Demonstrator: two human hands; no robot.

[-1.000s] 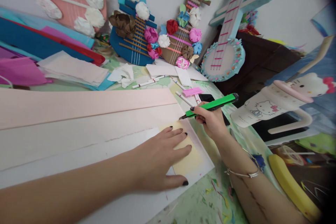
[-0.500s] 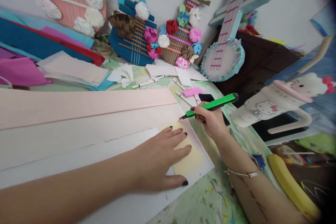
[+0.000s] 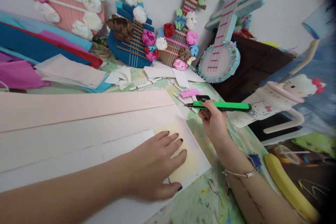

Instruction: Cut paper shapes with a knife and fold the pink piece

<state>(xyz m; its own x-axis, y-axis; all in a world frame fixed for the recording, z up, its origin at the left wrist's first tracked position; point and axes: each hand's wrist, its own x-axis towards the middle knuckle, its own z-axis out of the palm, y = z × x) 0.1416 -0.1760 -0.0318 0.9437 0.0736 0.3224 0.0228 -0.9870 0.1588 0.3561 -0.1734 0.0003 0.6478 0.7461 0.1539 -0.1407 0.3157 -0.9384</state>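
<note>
My left hand [image 3: 157, 164] lies flat with fingers spread on large white sheets, near a yellow-tinted corner of the paper [image 3: 187, 157]. In my right hand [image 3: 215, 122] is a green utility knife [image 3: 223, 106], its dark blade tip pointing left and raised above the table beside the sheet's right edge. A long pale pink strip [image 3: 78, 106] runs along the far side of the white sheet [image 3: 118, 122]. A rough torn-looking edge crosses the paper left of my left hand.
Paper-flower-covered toy instruments, including a blue one [image 3: 128, 50] and a light-blue banjo shape [image 3: 217, 59], lean at the back. Right of my right hand are a white cup [image 3: 259, 106] and a yellow banana-shaped object [image 3: 288, 189]. Rolled paper sticks [image 3: 145, 84] and a pink scrap [image 3: 189, 93] lie beyond.
My right hand has lifted the utility knife off the paper's edge and moved it right, turning it nearly level. My left hand stays flat on the sheets. The view has shifted slightly.
</note>
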